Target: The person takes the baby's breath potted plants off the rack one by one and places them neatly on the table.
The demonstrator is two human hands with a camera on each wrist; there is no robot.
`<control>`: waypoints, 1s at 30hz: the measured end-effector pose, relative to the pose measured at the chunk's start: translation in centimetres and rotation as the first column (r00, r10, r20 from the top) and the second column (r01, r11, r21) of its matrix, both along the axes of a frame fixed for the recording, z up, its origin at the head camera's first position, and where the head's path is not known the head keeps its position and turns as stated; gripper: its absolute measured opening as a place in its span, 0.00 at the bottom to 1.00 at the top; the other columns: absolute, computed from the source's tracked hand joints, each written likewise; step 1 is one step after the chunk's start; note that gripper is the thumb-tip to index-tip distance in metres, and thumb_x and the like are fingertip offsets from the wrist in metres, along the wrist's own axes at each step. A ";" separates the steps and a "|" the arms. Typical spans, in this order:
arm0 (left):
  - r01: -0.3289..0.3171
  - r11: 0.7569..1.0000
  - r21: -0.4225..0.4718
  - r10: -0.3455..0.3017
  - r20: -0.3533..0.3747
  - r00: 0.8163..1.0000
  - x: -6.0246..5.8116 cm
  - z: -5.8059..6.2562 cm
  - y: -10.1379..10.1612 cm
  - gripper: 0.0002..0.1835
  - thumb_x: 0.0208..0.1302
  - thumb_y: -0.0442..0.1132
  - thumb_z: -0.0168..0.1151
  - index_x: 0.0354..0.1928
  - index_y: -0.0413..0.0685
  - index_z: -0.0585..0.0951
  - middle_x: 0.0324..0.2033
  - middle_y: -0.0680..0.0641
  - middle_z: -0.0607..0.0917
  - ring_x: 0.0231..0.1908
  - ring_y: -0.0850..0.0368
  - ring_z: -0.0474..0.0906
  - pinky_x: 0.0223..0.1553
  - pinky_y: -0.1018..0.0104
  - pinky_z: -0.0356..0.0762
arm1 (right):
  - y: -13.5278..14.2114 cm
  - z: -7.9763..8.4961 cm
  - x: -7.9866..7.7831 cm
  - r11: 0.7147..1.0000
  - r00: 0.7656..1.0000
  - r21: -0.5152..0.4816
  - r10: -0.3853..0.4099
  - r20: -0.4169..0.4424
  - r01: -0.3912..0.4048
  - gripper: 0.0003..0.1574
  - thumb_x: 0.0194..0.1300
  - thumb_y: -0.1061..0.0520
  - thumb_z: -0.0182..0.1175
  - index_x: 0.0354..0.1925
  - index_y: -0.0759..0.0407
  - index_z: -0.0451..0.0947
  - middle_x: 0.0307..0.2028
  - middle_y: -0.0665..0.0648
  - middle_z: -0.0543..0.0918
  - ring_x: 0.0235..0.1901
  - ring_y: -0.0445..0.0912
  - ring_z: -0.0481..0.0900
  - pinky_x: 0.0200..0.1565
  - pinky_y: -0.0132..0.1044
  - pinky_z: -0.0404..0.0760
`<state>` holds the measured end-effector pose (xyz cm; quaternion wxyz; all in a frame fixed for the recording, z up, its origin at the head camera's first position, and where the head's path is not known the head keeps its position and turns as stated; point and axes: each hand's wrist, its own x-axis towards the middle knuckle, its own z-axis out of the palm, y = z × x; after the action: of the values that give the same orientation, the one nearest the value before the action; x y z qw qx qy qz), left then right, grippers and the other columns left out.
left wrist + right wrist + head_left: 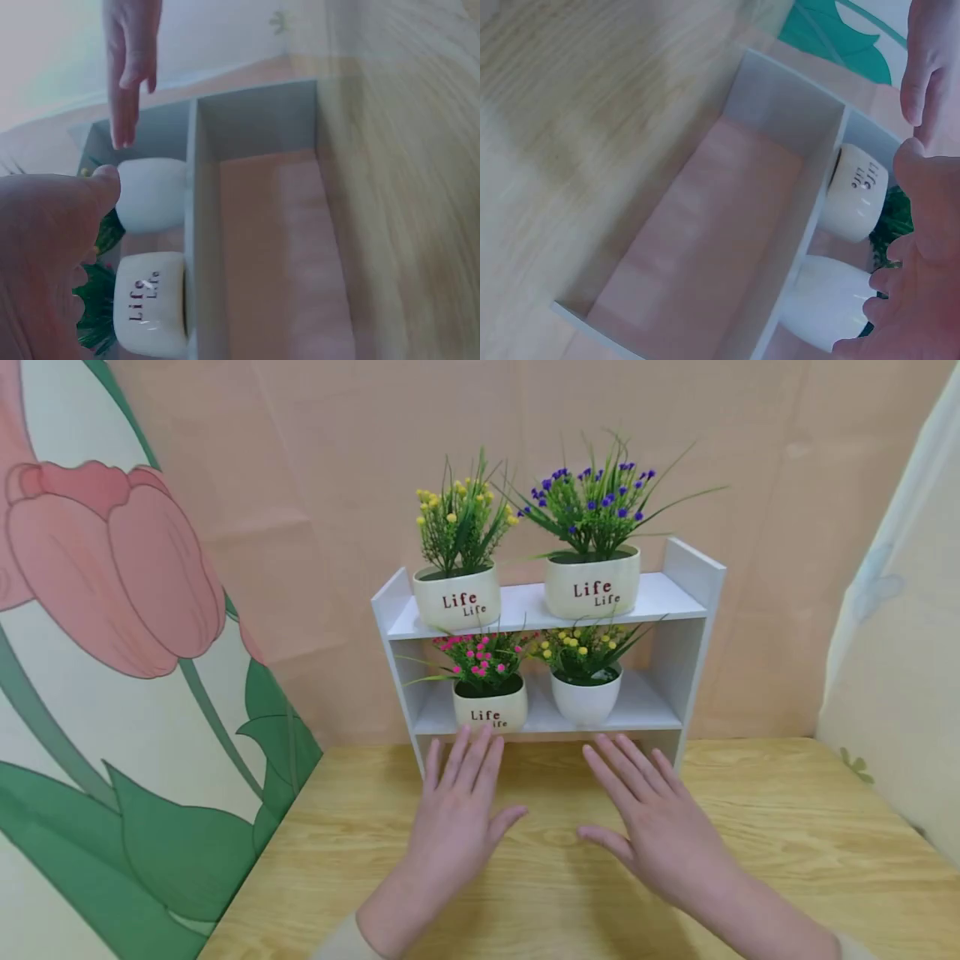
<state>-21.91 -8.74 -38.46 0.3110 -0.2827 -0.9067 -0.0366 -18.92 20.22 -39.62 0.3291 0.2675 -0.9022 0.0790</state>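
Both hands hover over the table in front of a white two-tier shelf, fingers straight and spread, holding nothing. My left hand has its fingertips overlapping the lower edge of a cream pot with pink flowers in the head view. Toward the right, my right hand points at the lower board, just below a round white pot with yellow flowers. On the top board stand a cream oval pot with yellow flowers and a wider cream pot with purple flowers. Three pots carry "Life" lettering.
The shelf stands on a wood-grain table near a peach cloth backdrop. A tulip-printed panel rises at the left, and a pale sheet hangs at the right. Below the lower board is an open bay.
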 end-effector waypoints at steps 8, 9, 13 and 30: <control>-0.032 0.999 0.023 0.031 0.031 0.999 0.3 1.7 -0.7 0.50 0.78 0.67 0.62 0.87 0.42 0.61 0.88 0.42 0.54 0.86 0.40 0.46 0.84 0.33 0.39 | 0.2 1.6 -0.1 1.000 1.000 0.010 -0.012 -0.018 0.013 0.60 0.80 0.18 0.38 0.87 0.58 0.59 0.84 0.64 0.62 0.82 0.64 0.59 0.86 0.59 0.42; -0.039 0.999 0.023 0.039 0.036 0.999 0.3 1.9 -0.8 0.50 0.78 0.67 0.61 0.87 0.42 0.60 0.88 0.42 0.53 0.87 0.40 0.45 0.84 0.33 0.38 | 0.2 1.8 -0.1 1.000 1.000 0.011 -0.012 -0.024 0.013 0.60 0.80 0.18 0.38 0.87 0.58 0.59 0.84 0.64 0.62 0.82 0.64 0.59 0.86 0.59 0.42; -0.058 0.998 0.028 0.057 0.036 0.998 0.3 2.6 -1.1 0.50 0.79 0.68 0.59 0.88 0.44 0.58 0.89 0.44 0.49 0.87 0.40 0.45 0.84 0.32 0.40 | 0.3 2.5 -0.1 1.000 0.999 0.018 -0.018 -0.035 0.019 0.61 0.80 0.18 0.37 0.87 0.59 0.59 0.84 0.65 0.63 0.83 0.64 0.59 0.86 0.59 0.41; -0.053 0.997 0.055 0.055 -0.034 0.998 0.0 5.2 -2.3 0.50 0.80 0.67 0.58 0.89 0.44 0.54 0.89 0.43 0.49 0.87 0.43 0.40 0.85 0.34 0.40 | 0.2 6.7 -0.1 0.999 0.998 0.034 -0.014 -0.055 0.016 0.61 0.81 0.18 0.34 0.88 0.58 0.55 0.85 0.64 0.60 0.85 0.63 0.54 0.85 0.62 0.45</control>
<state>-21.87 -11.05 -33.29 0.3355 -0.2501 -0.9070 -0.0474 -18.99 20.41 -32.95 0.3494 0.2686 -0.8961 0.0535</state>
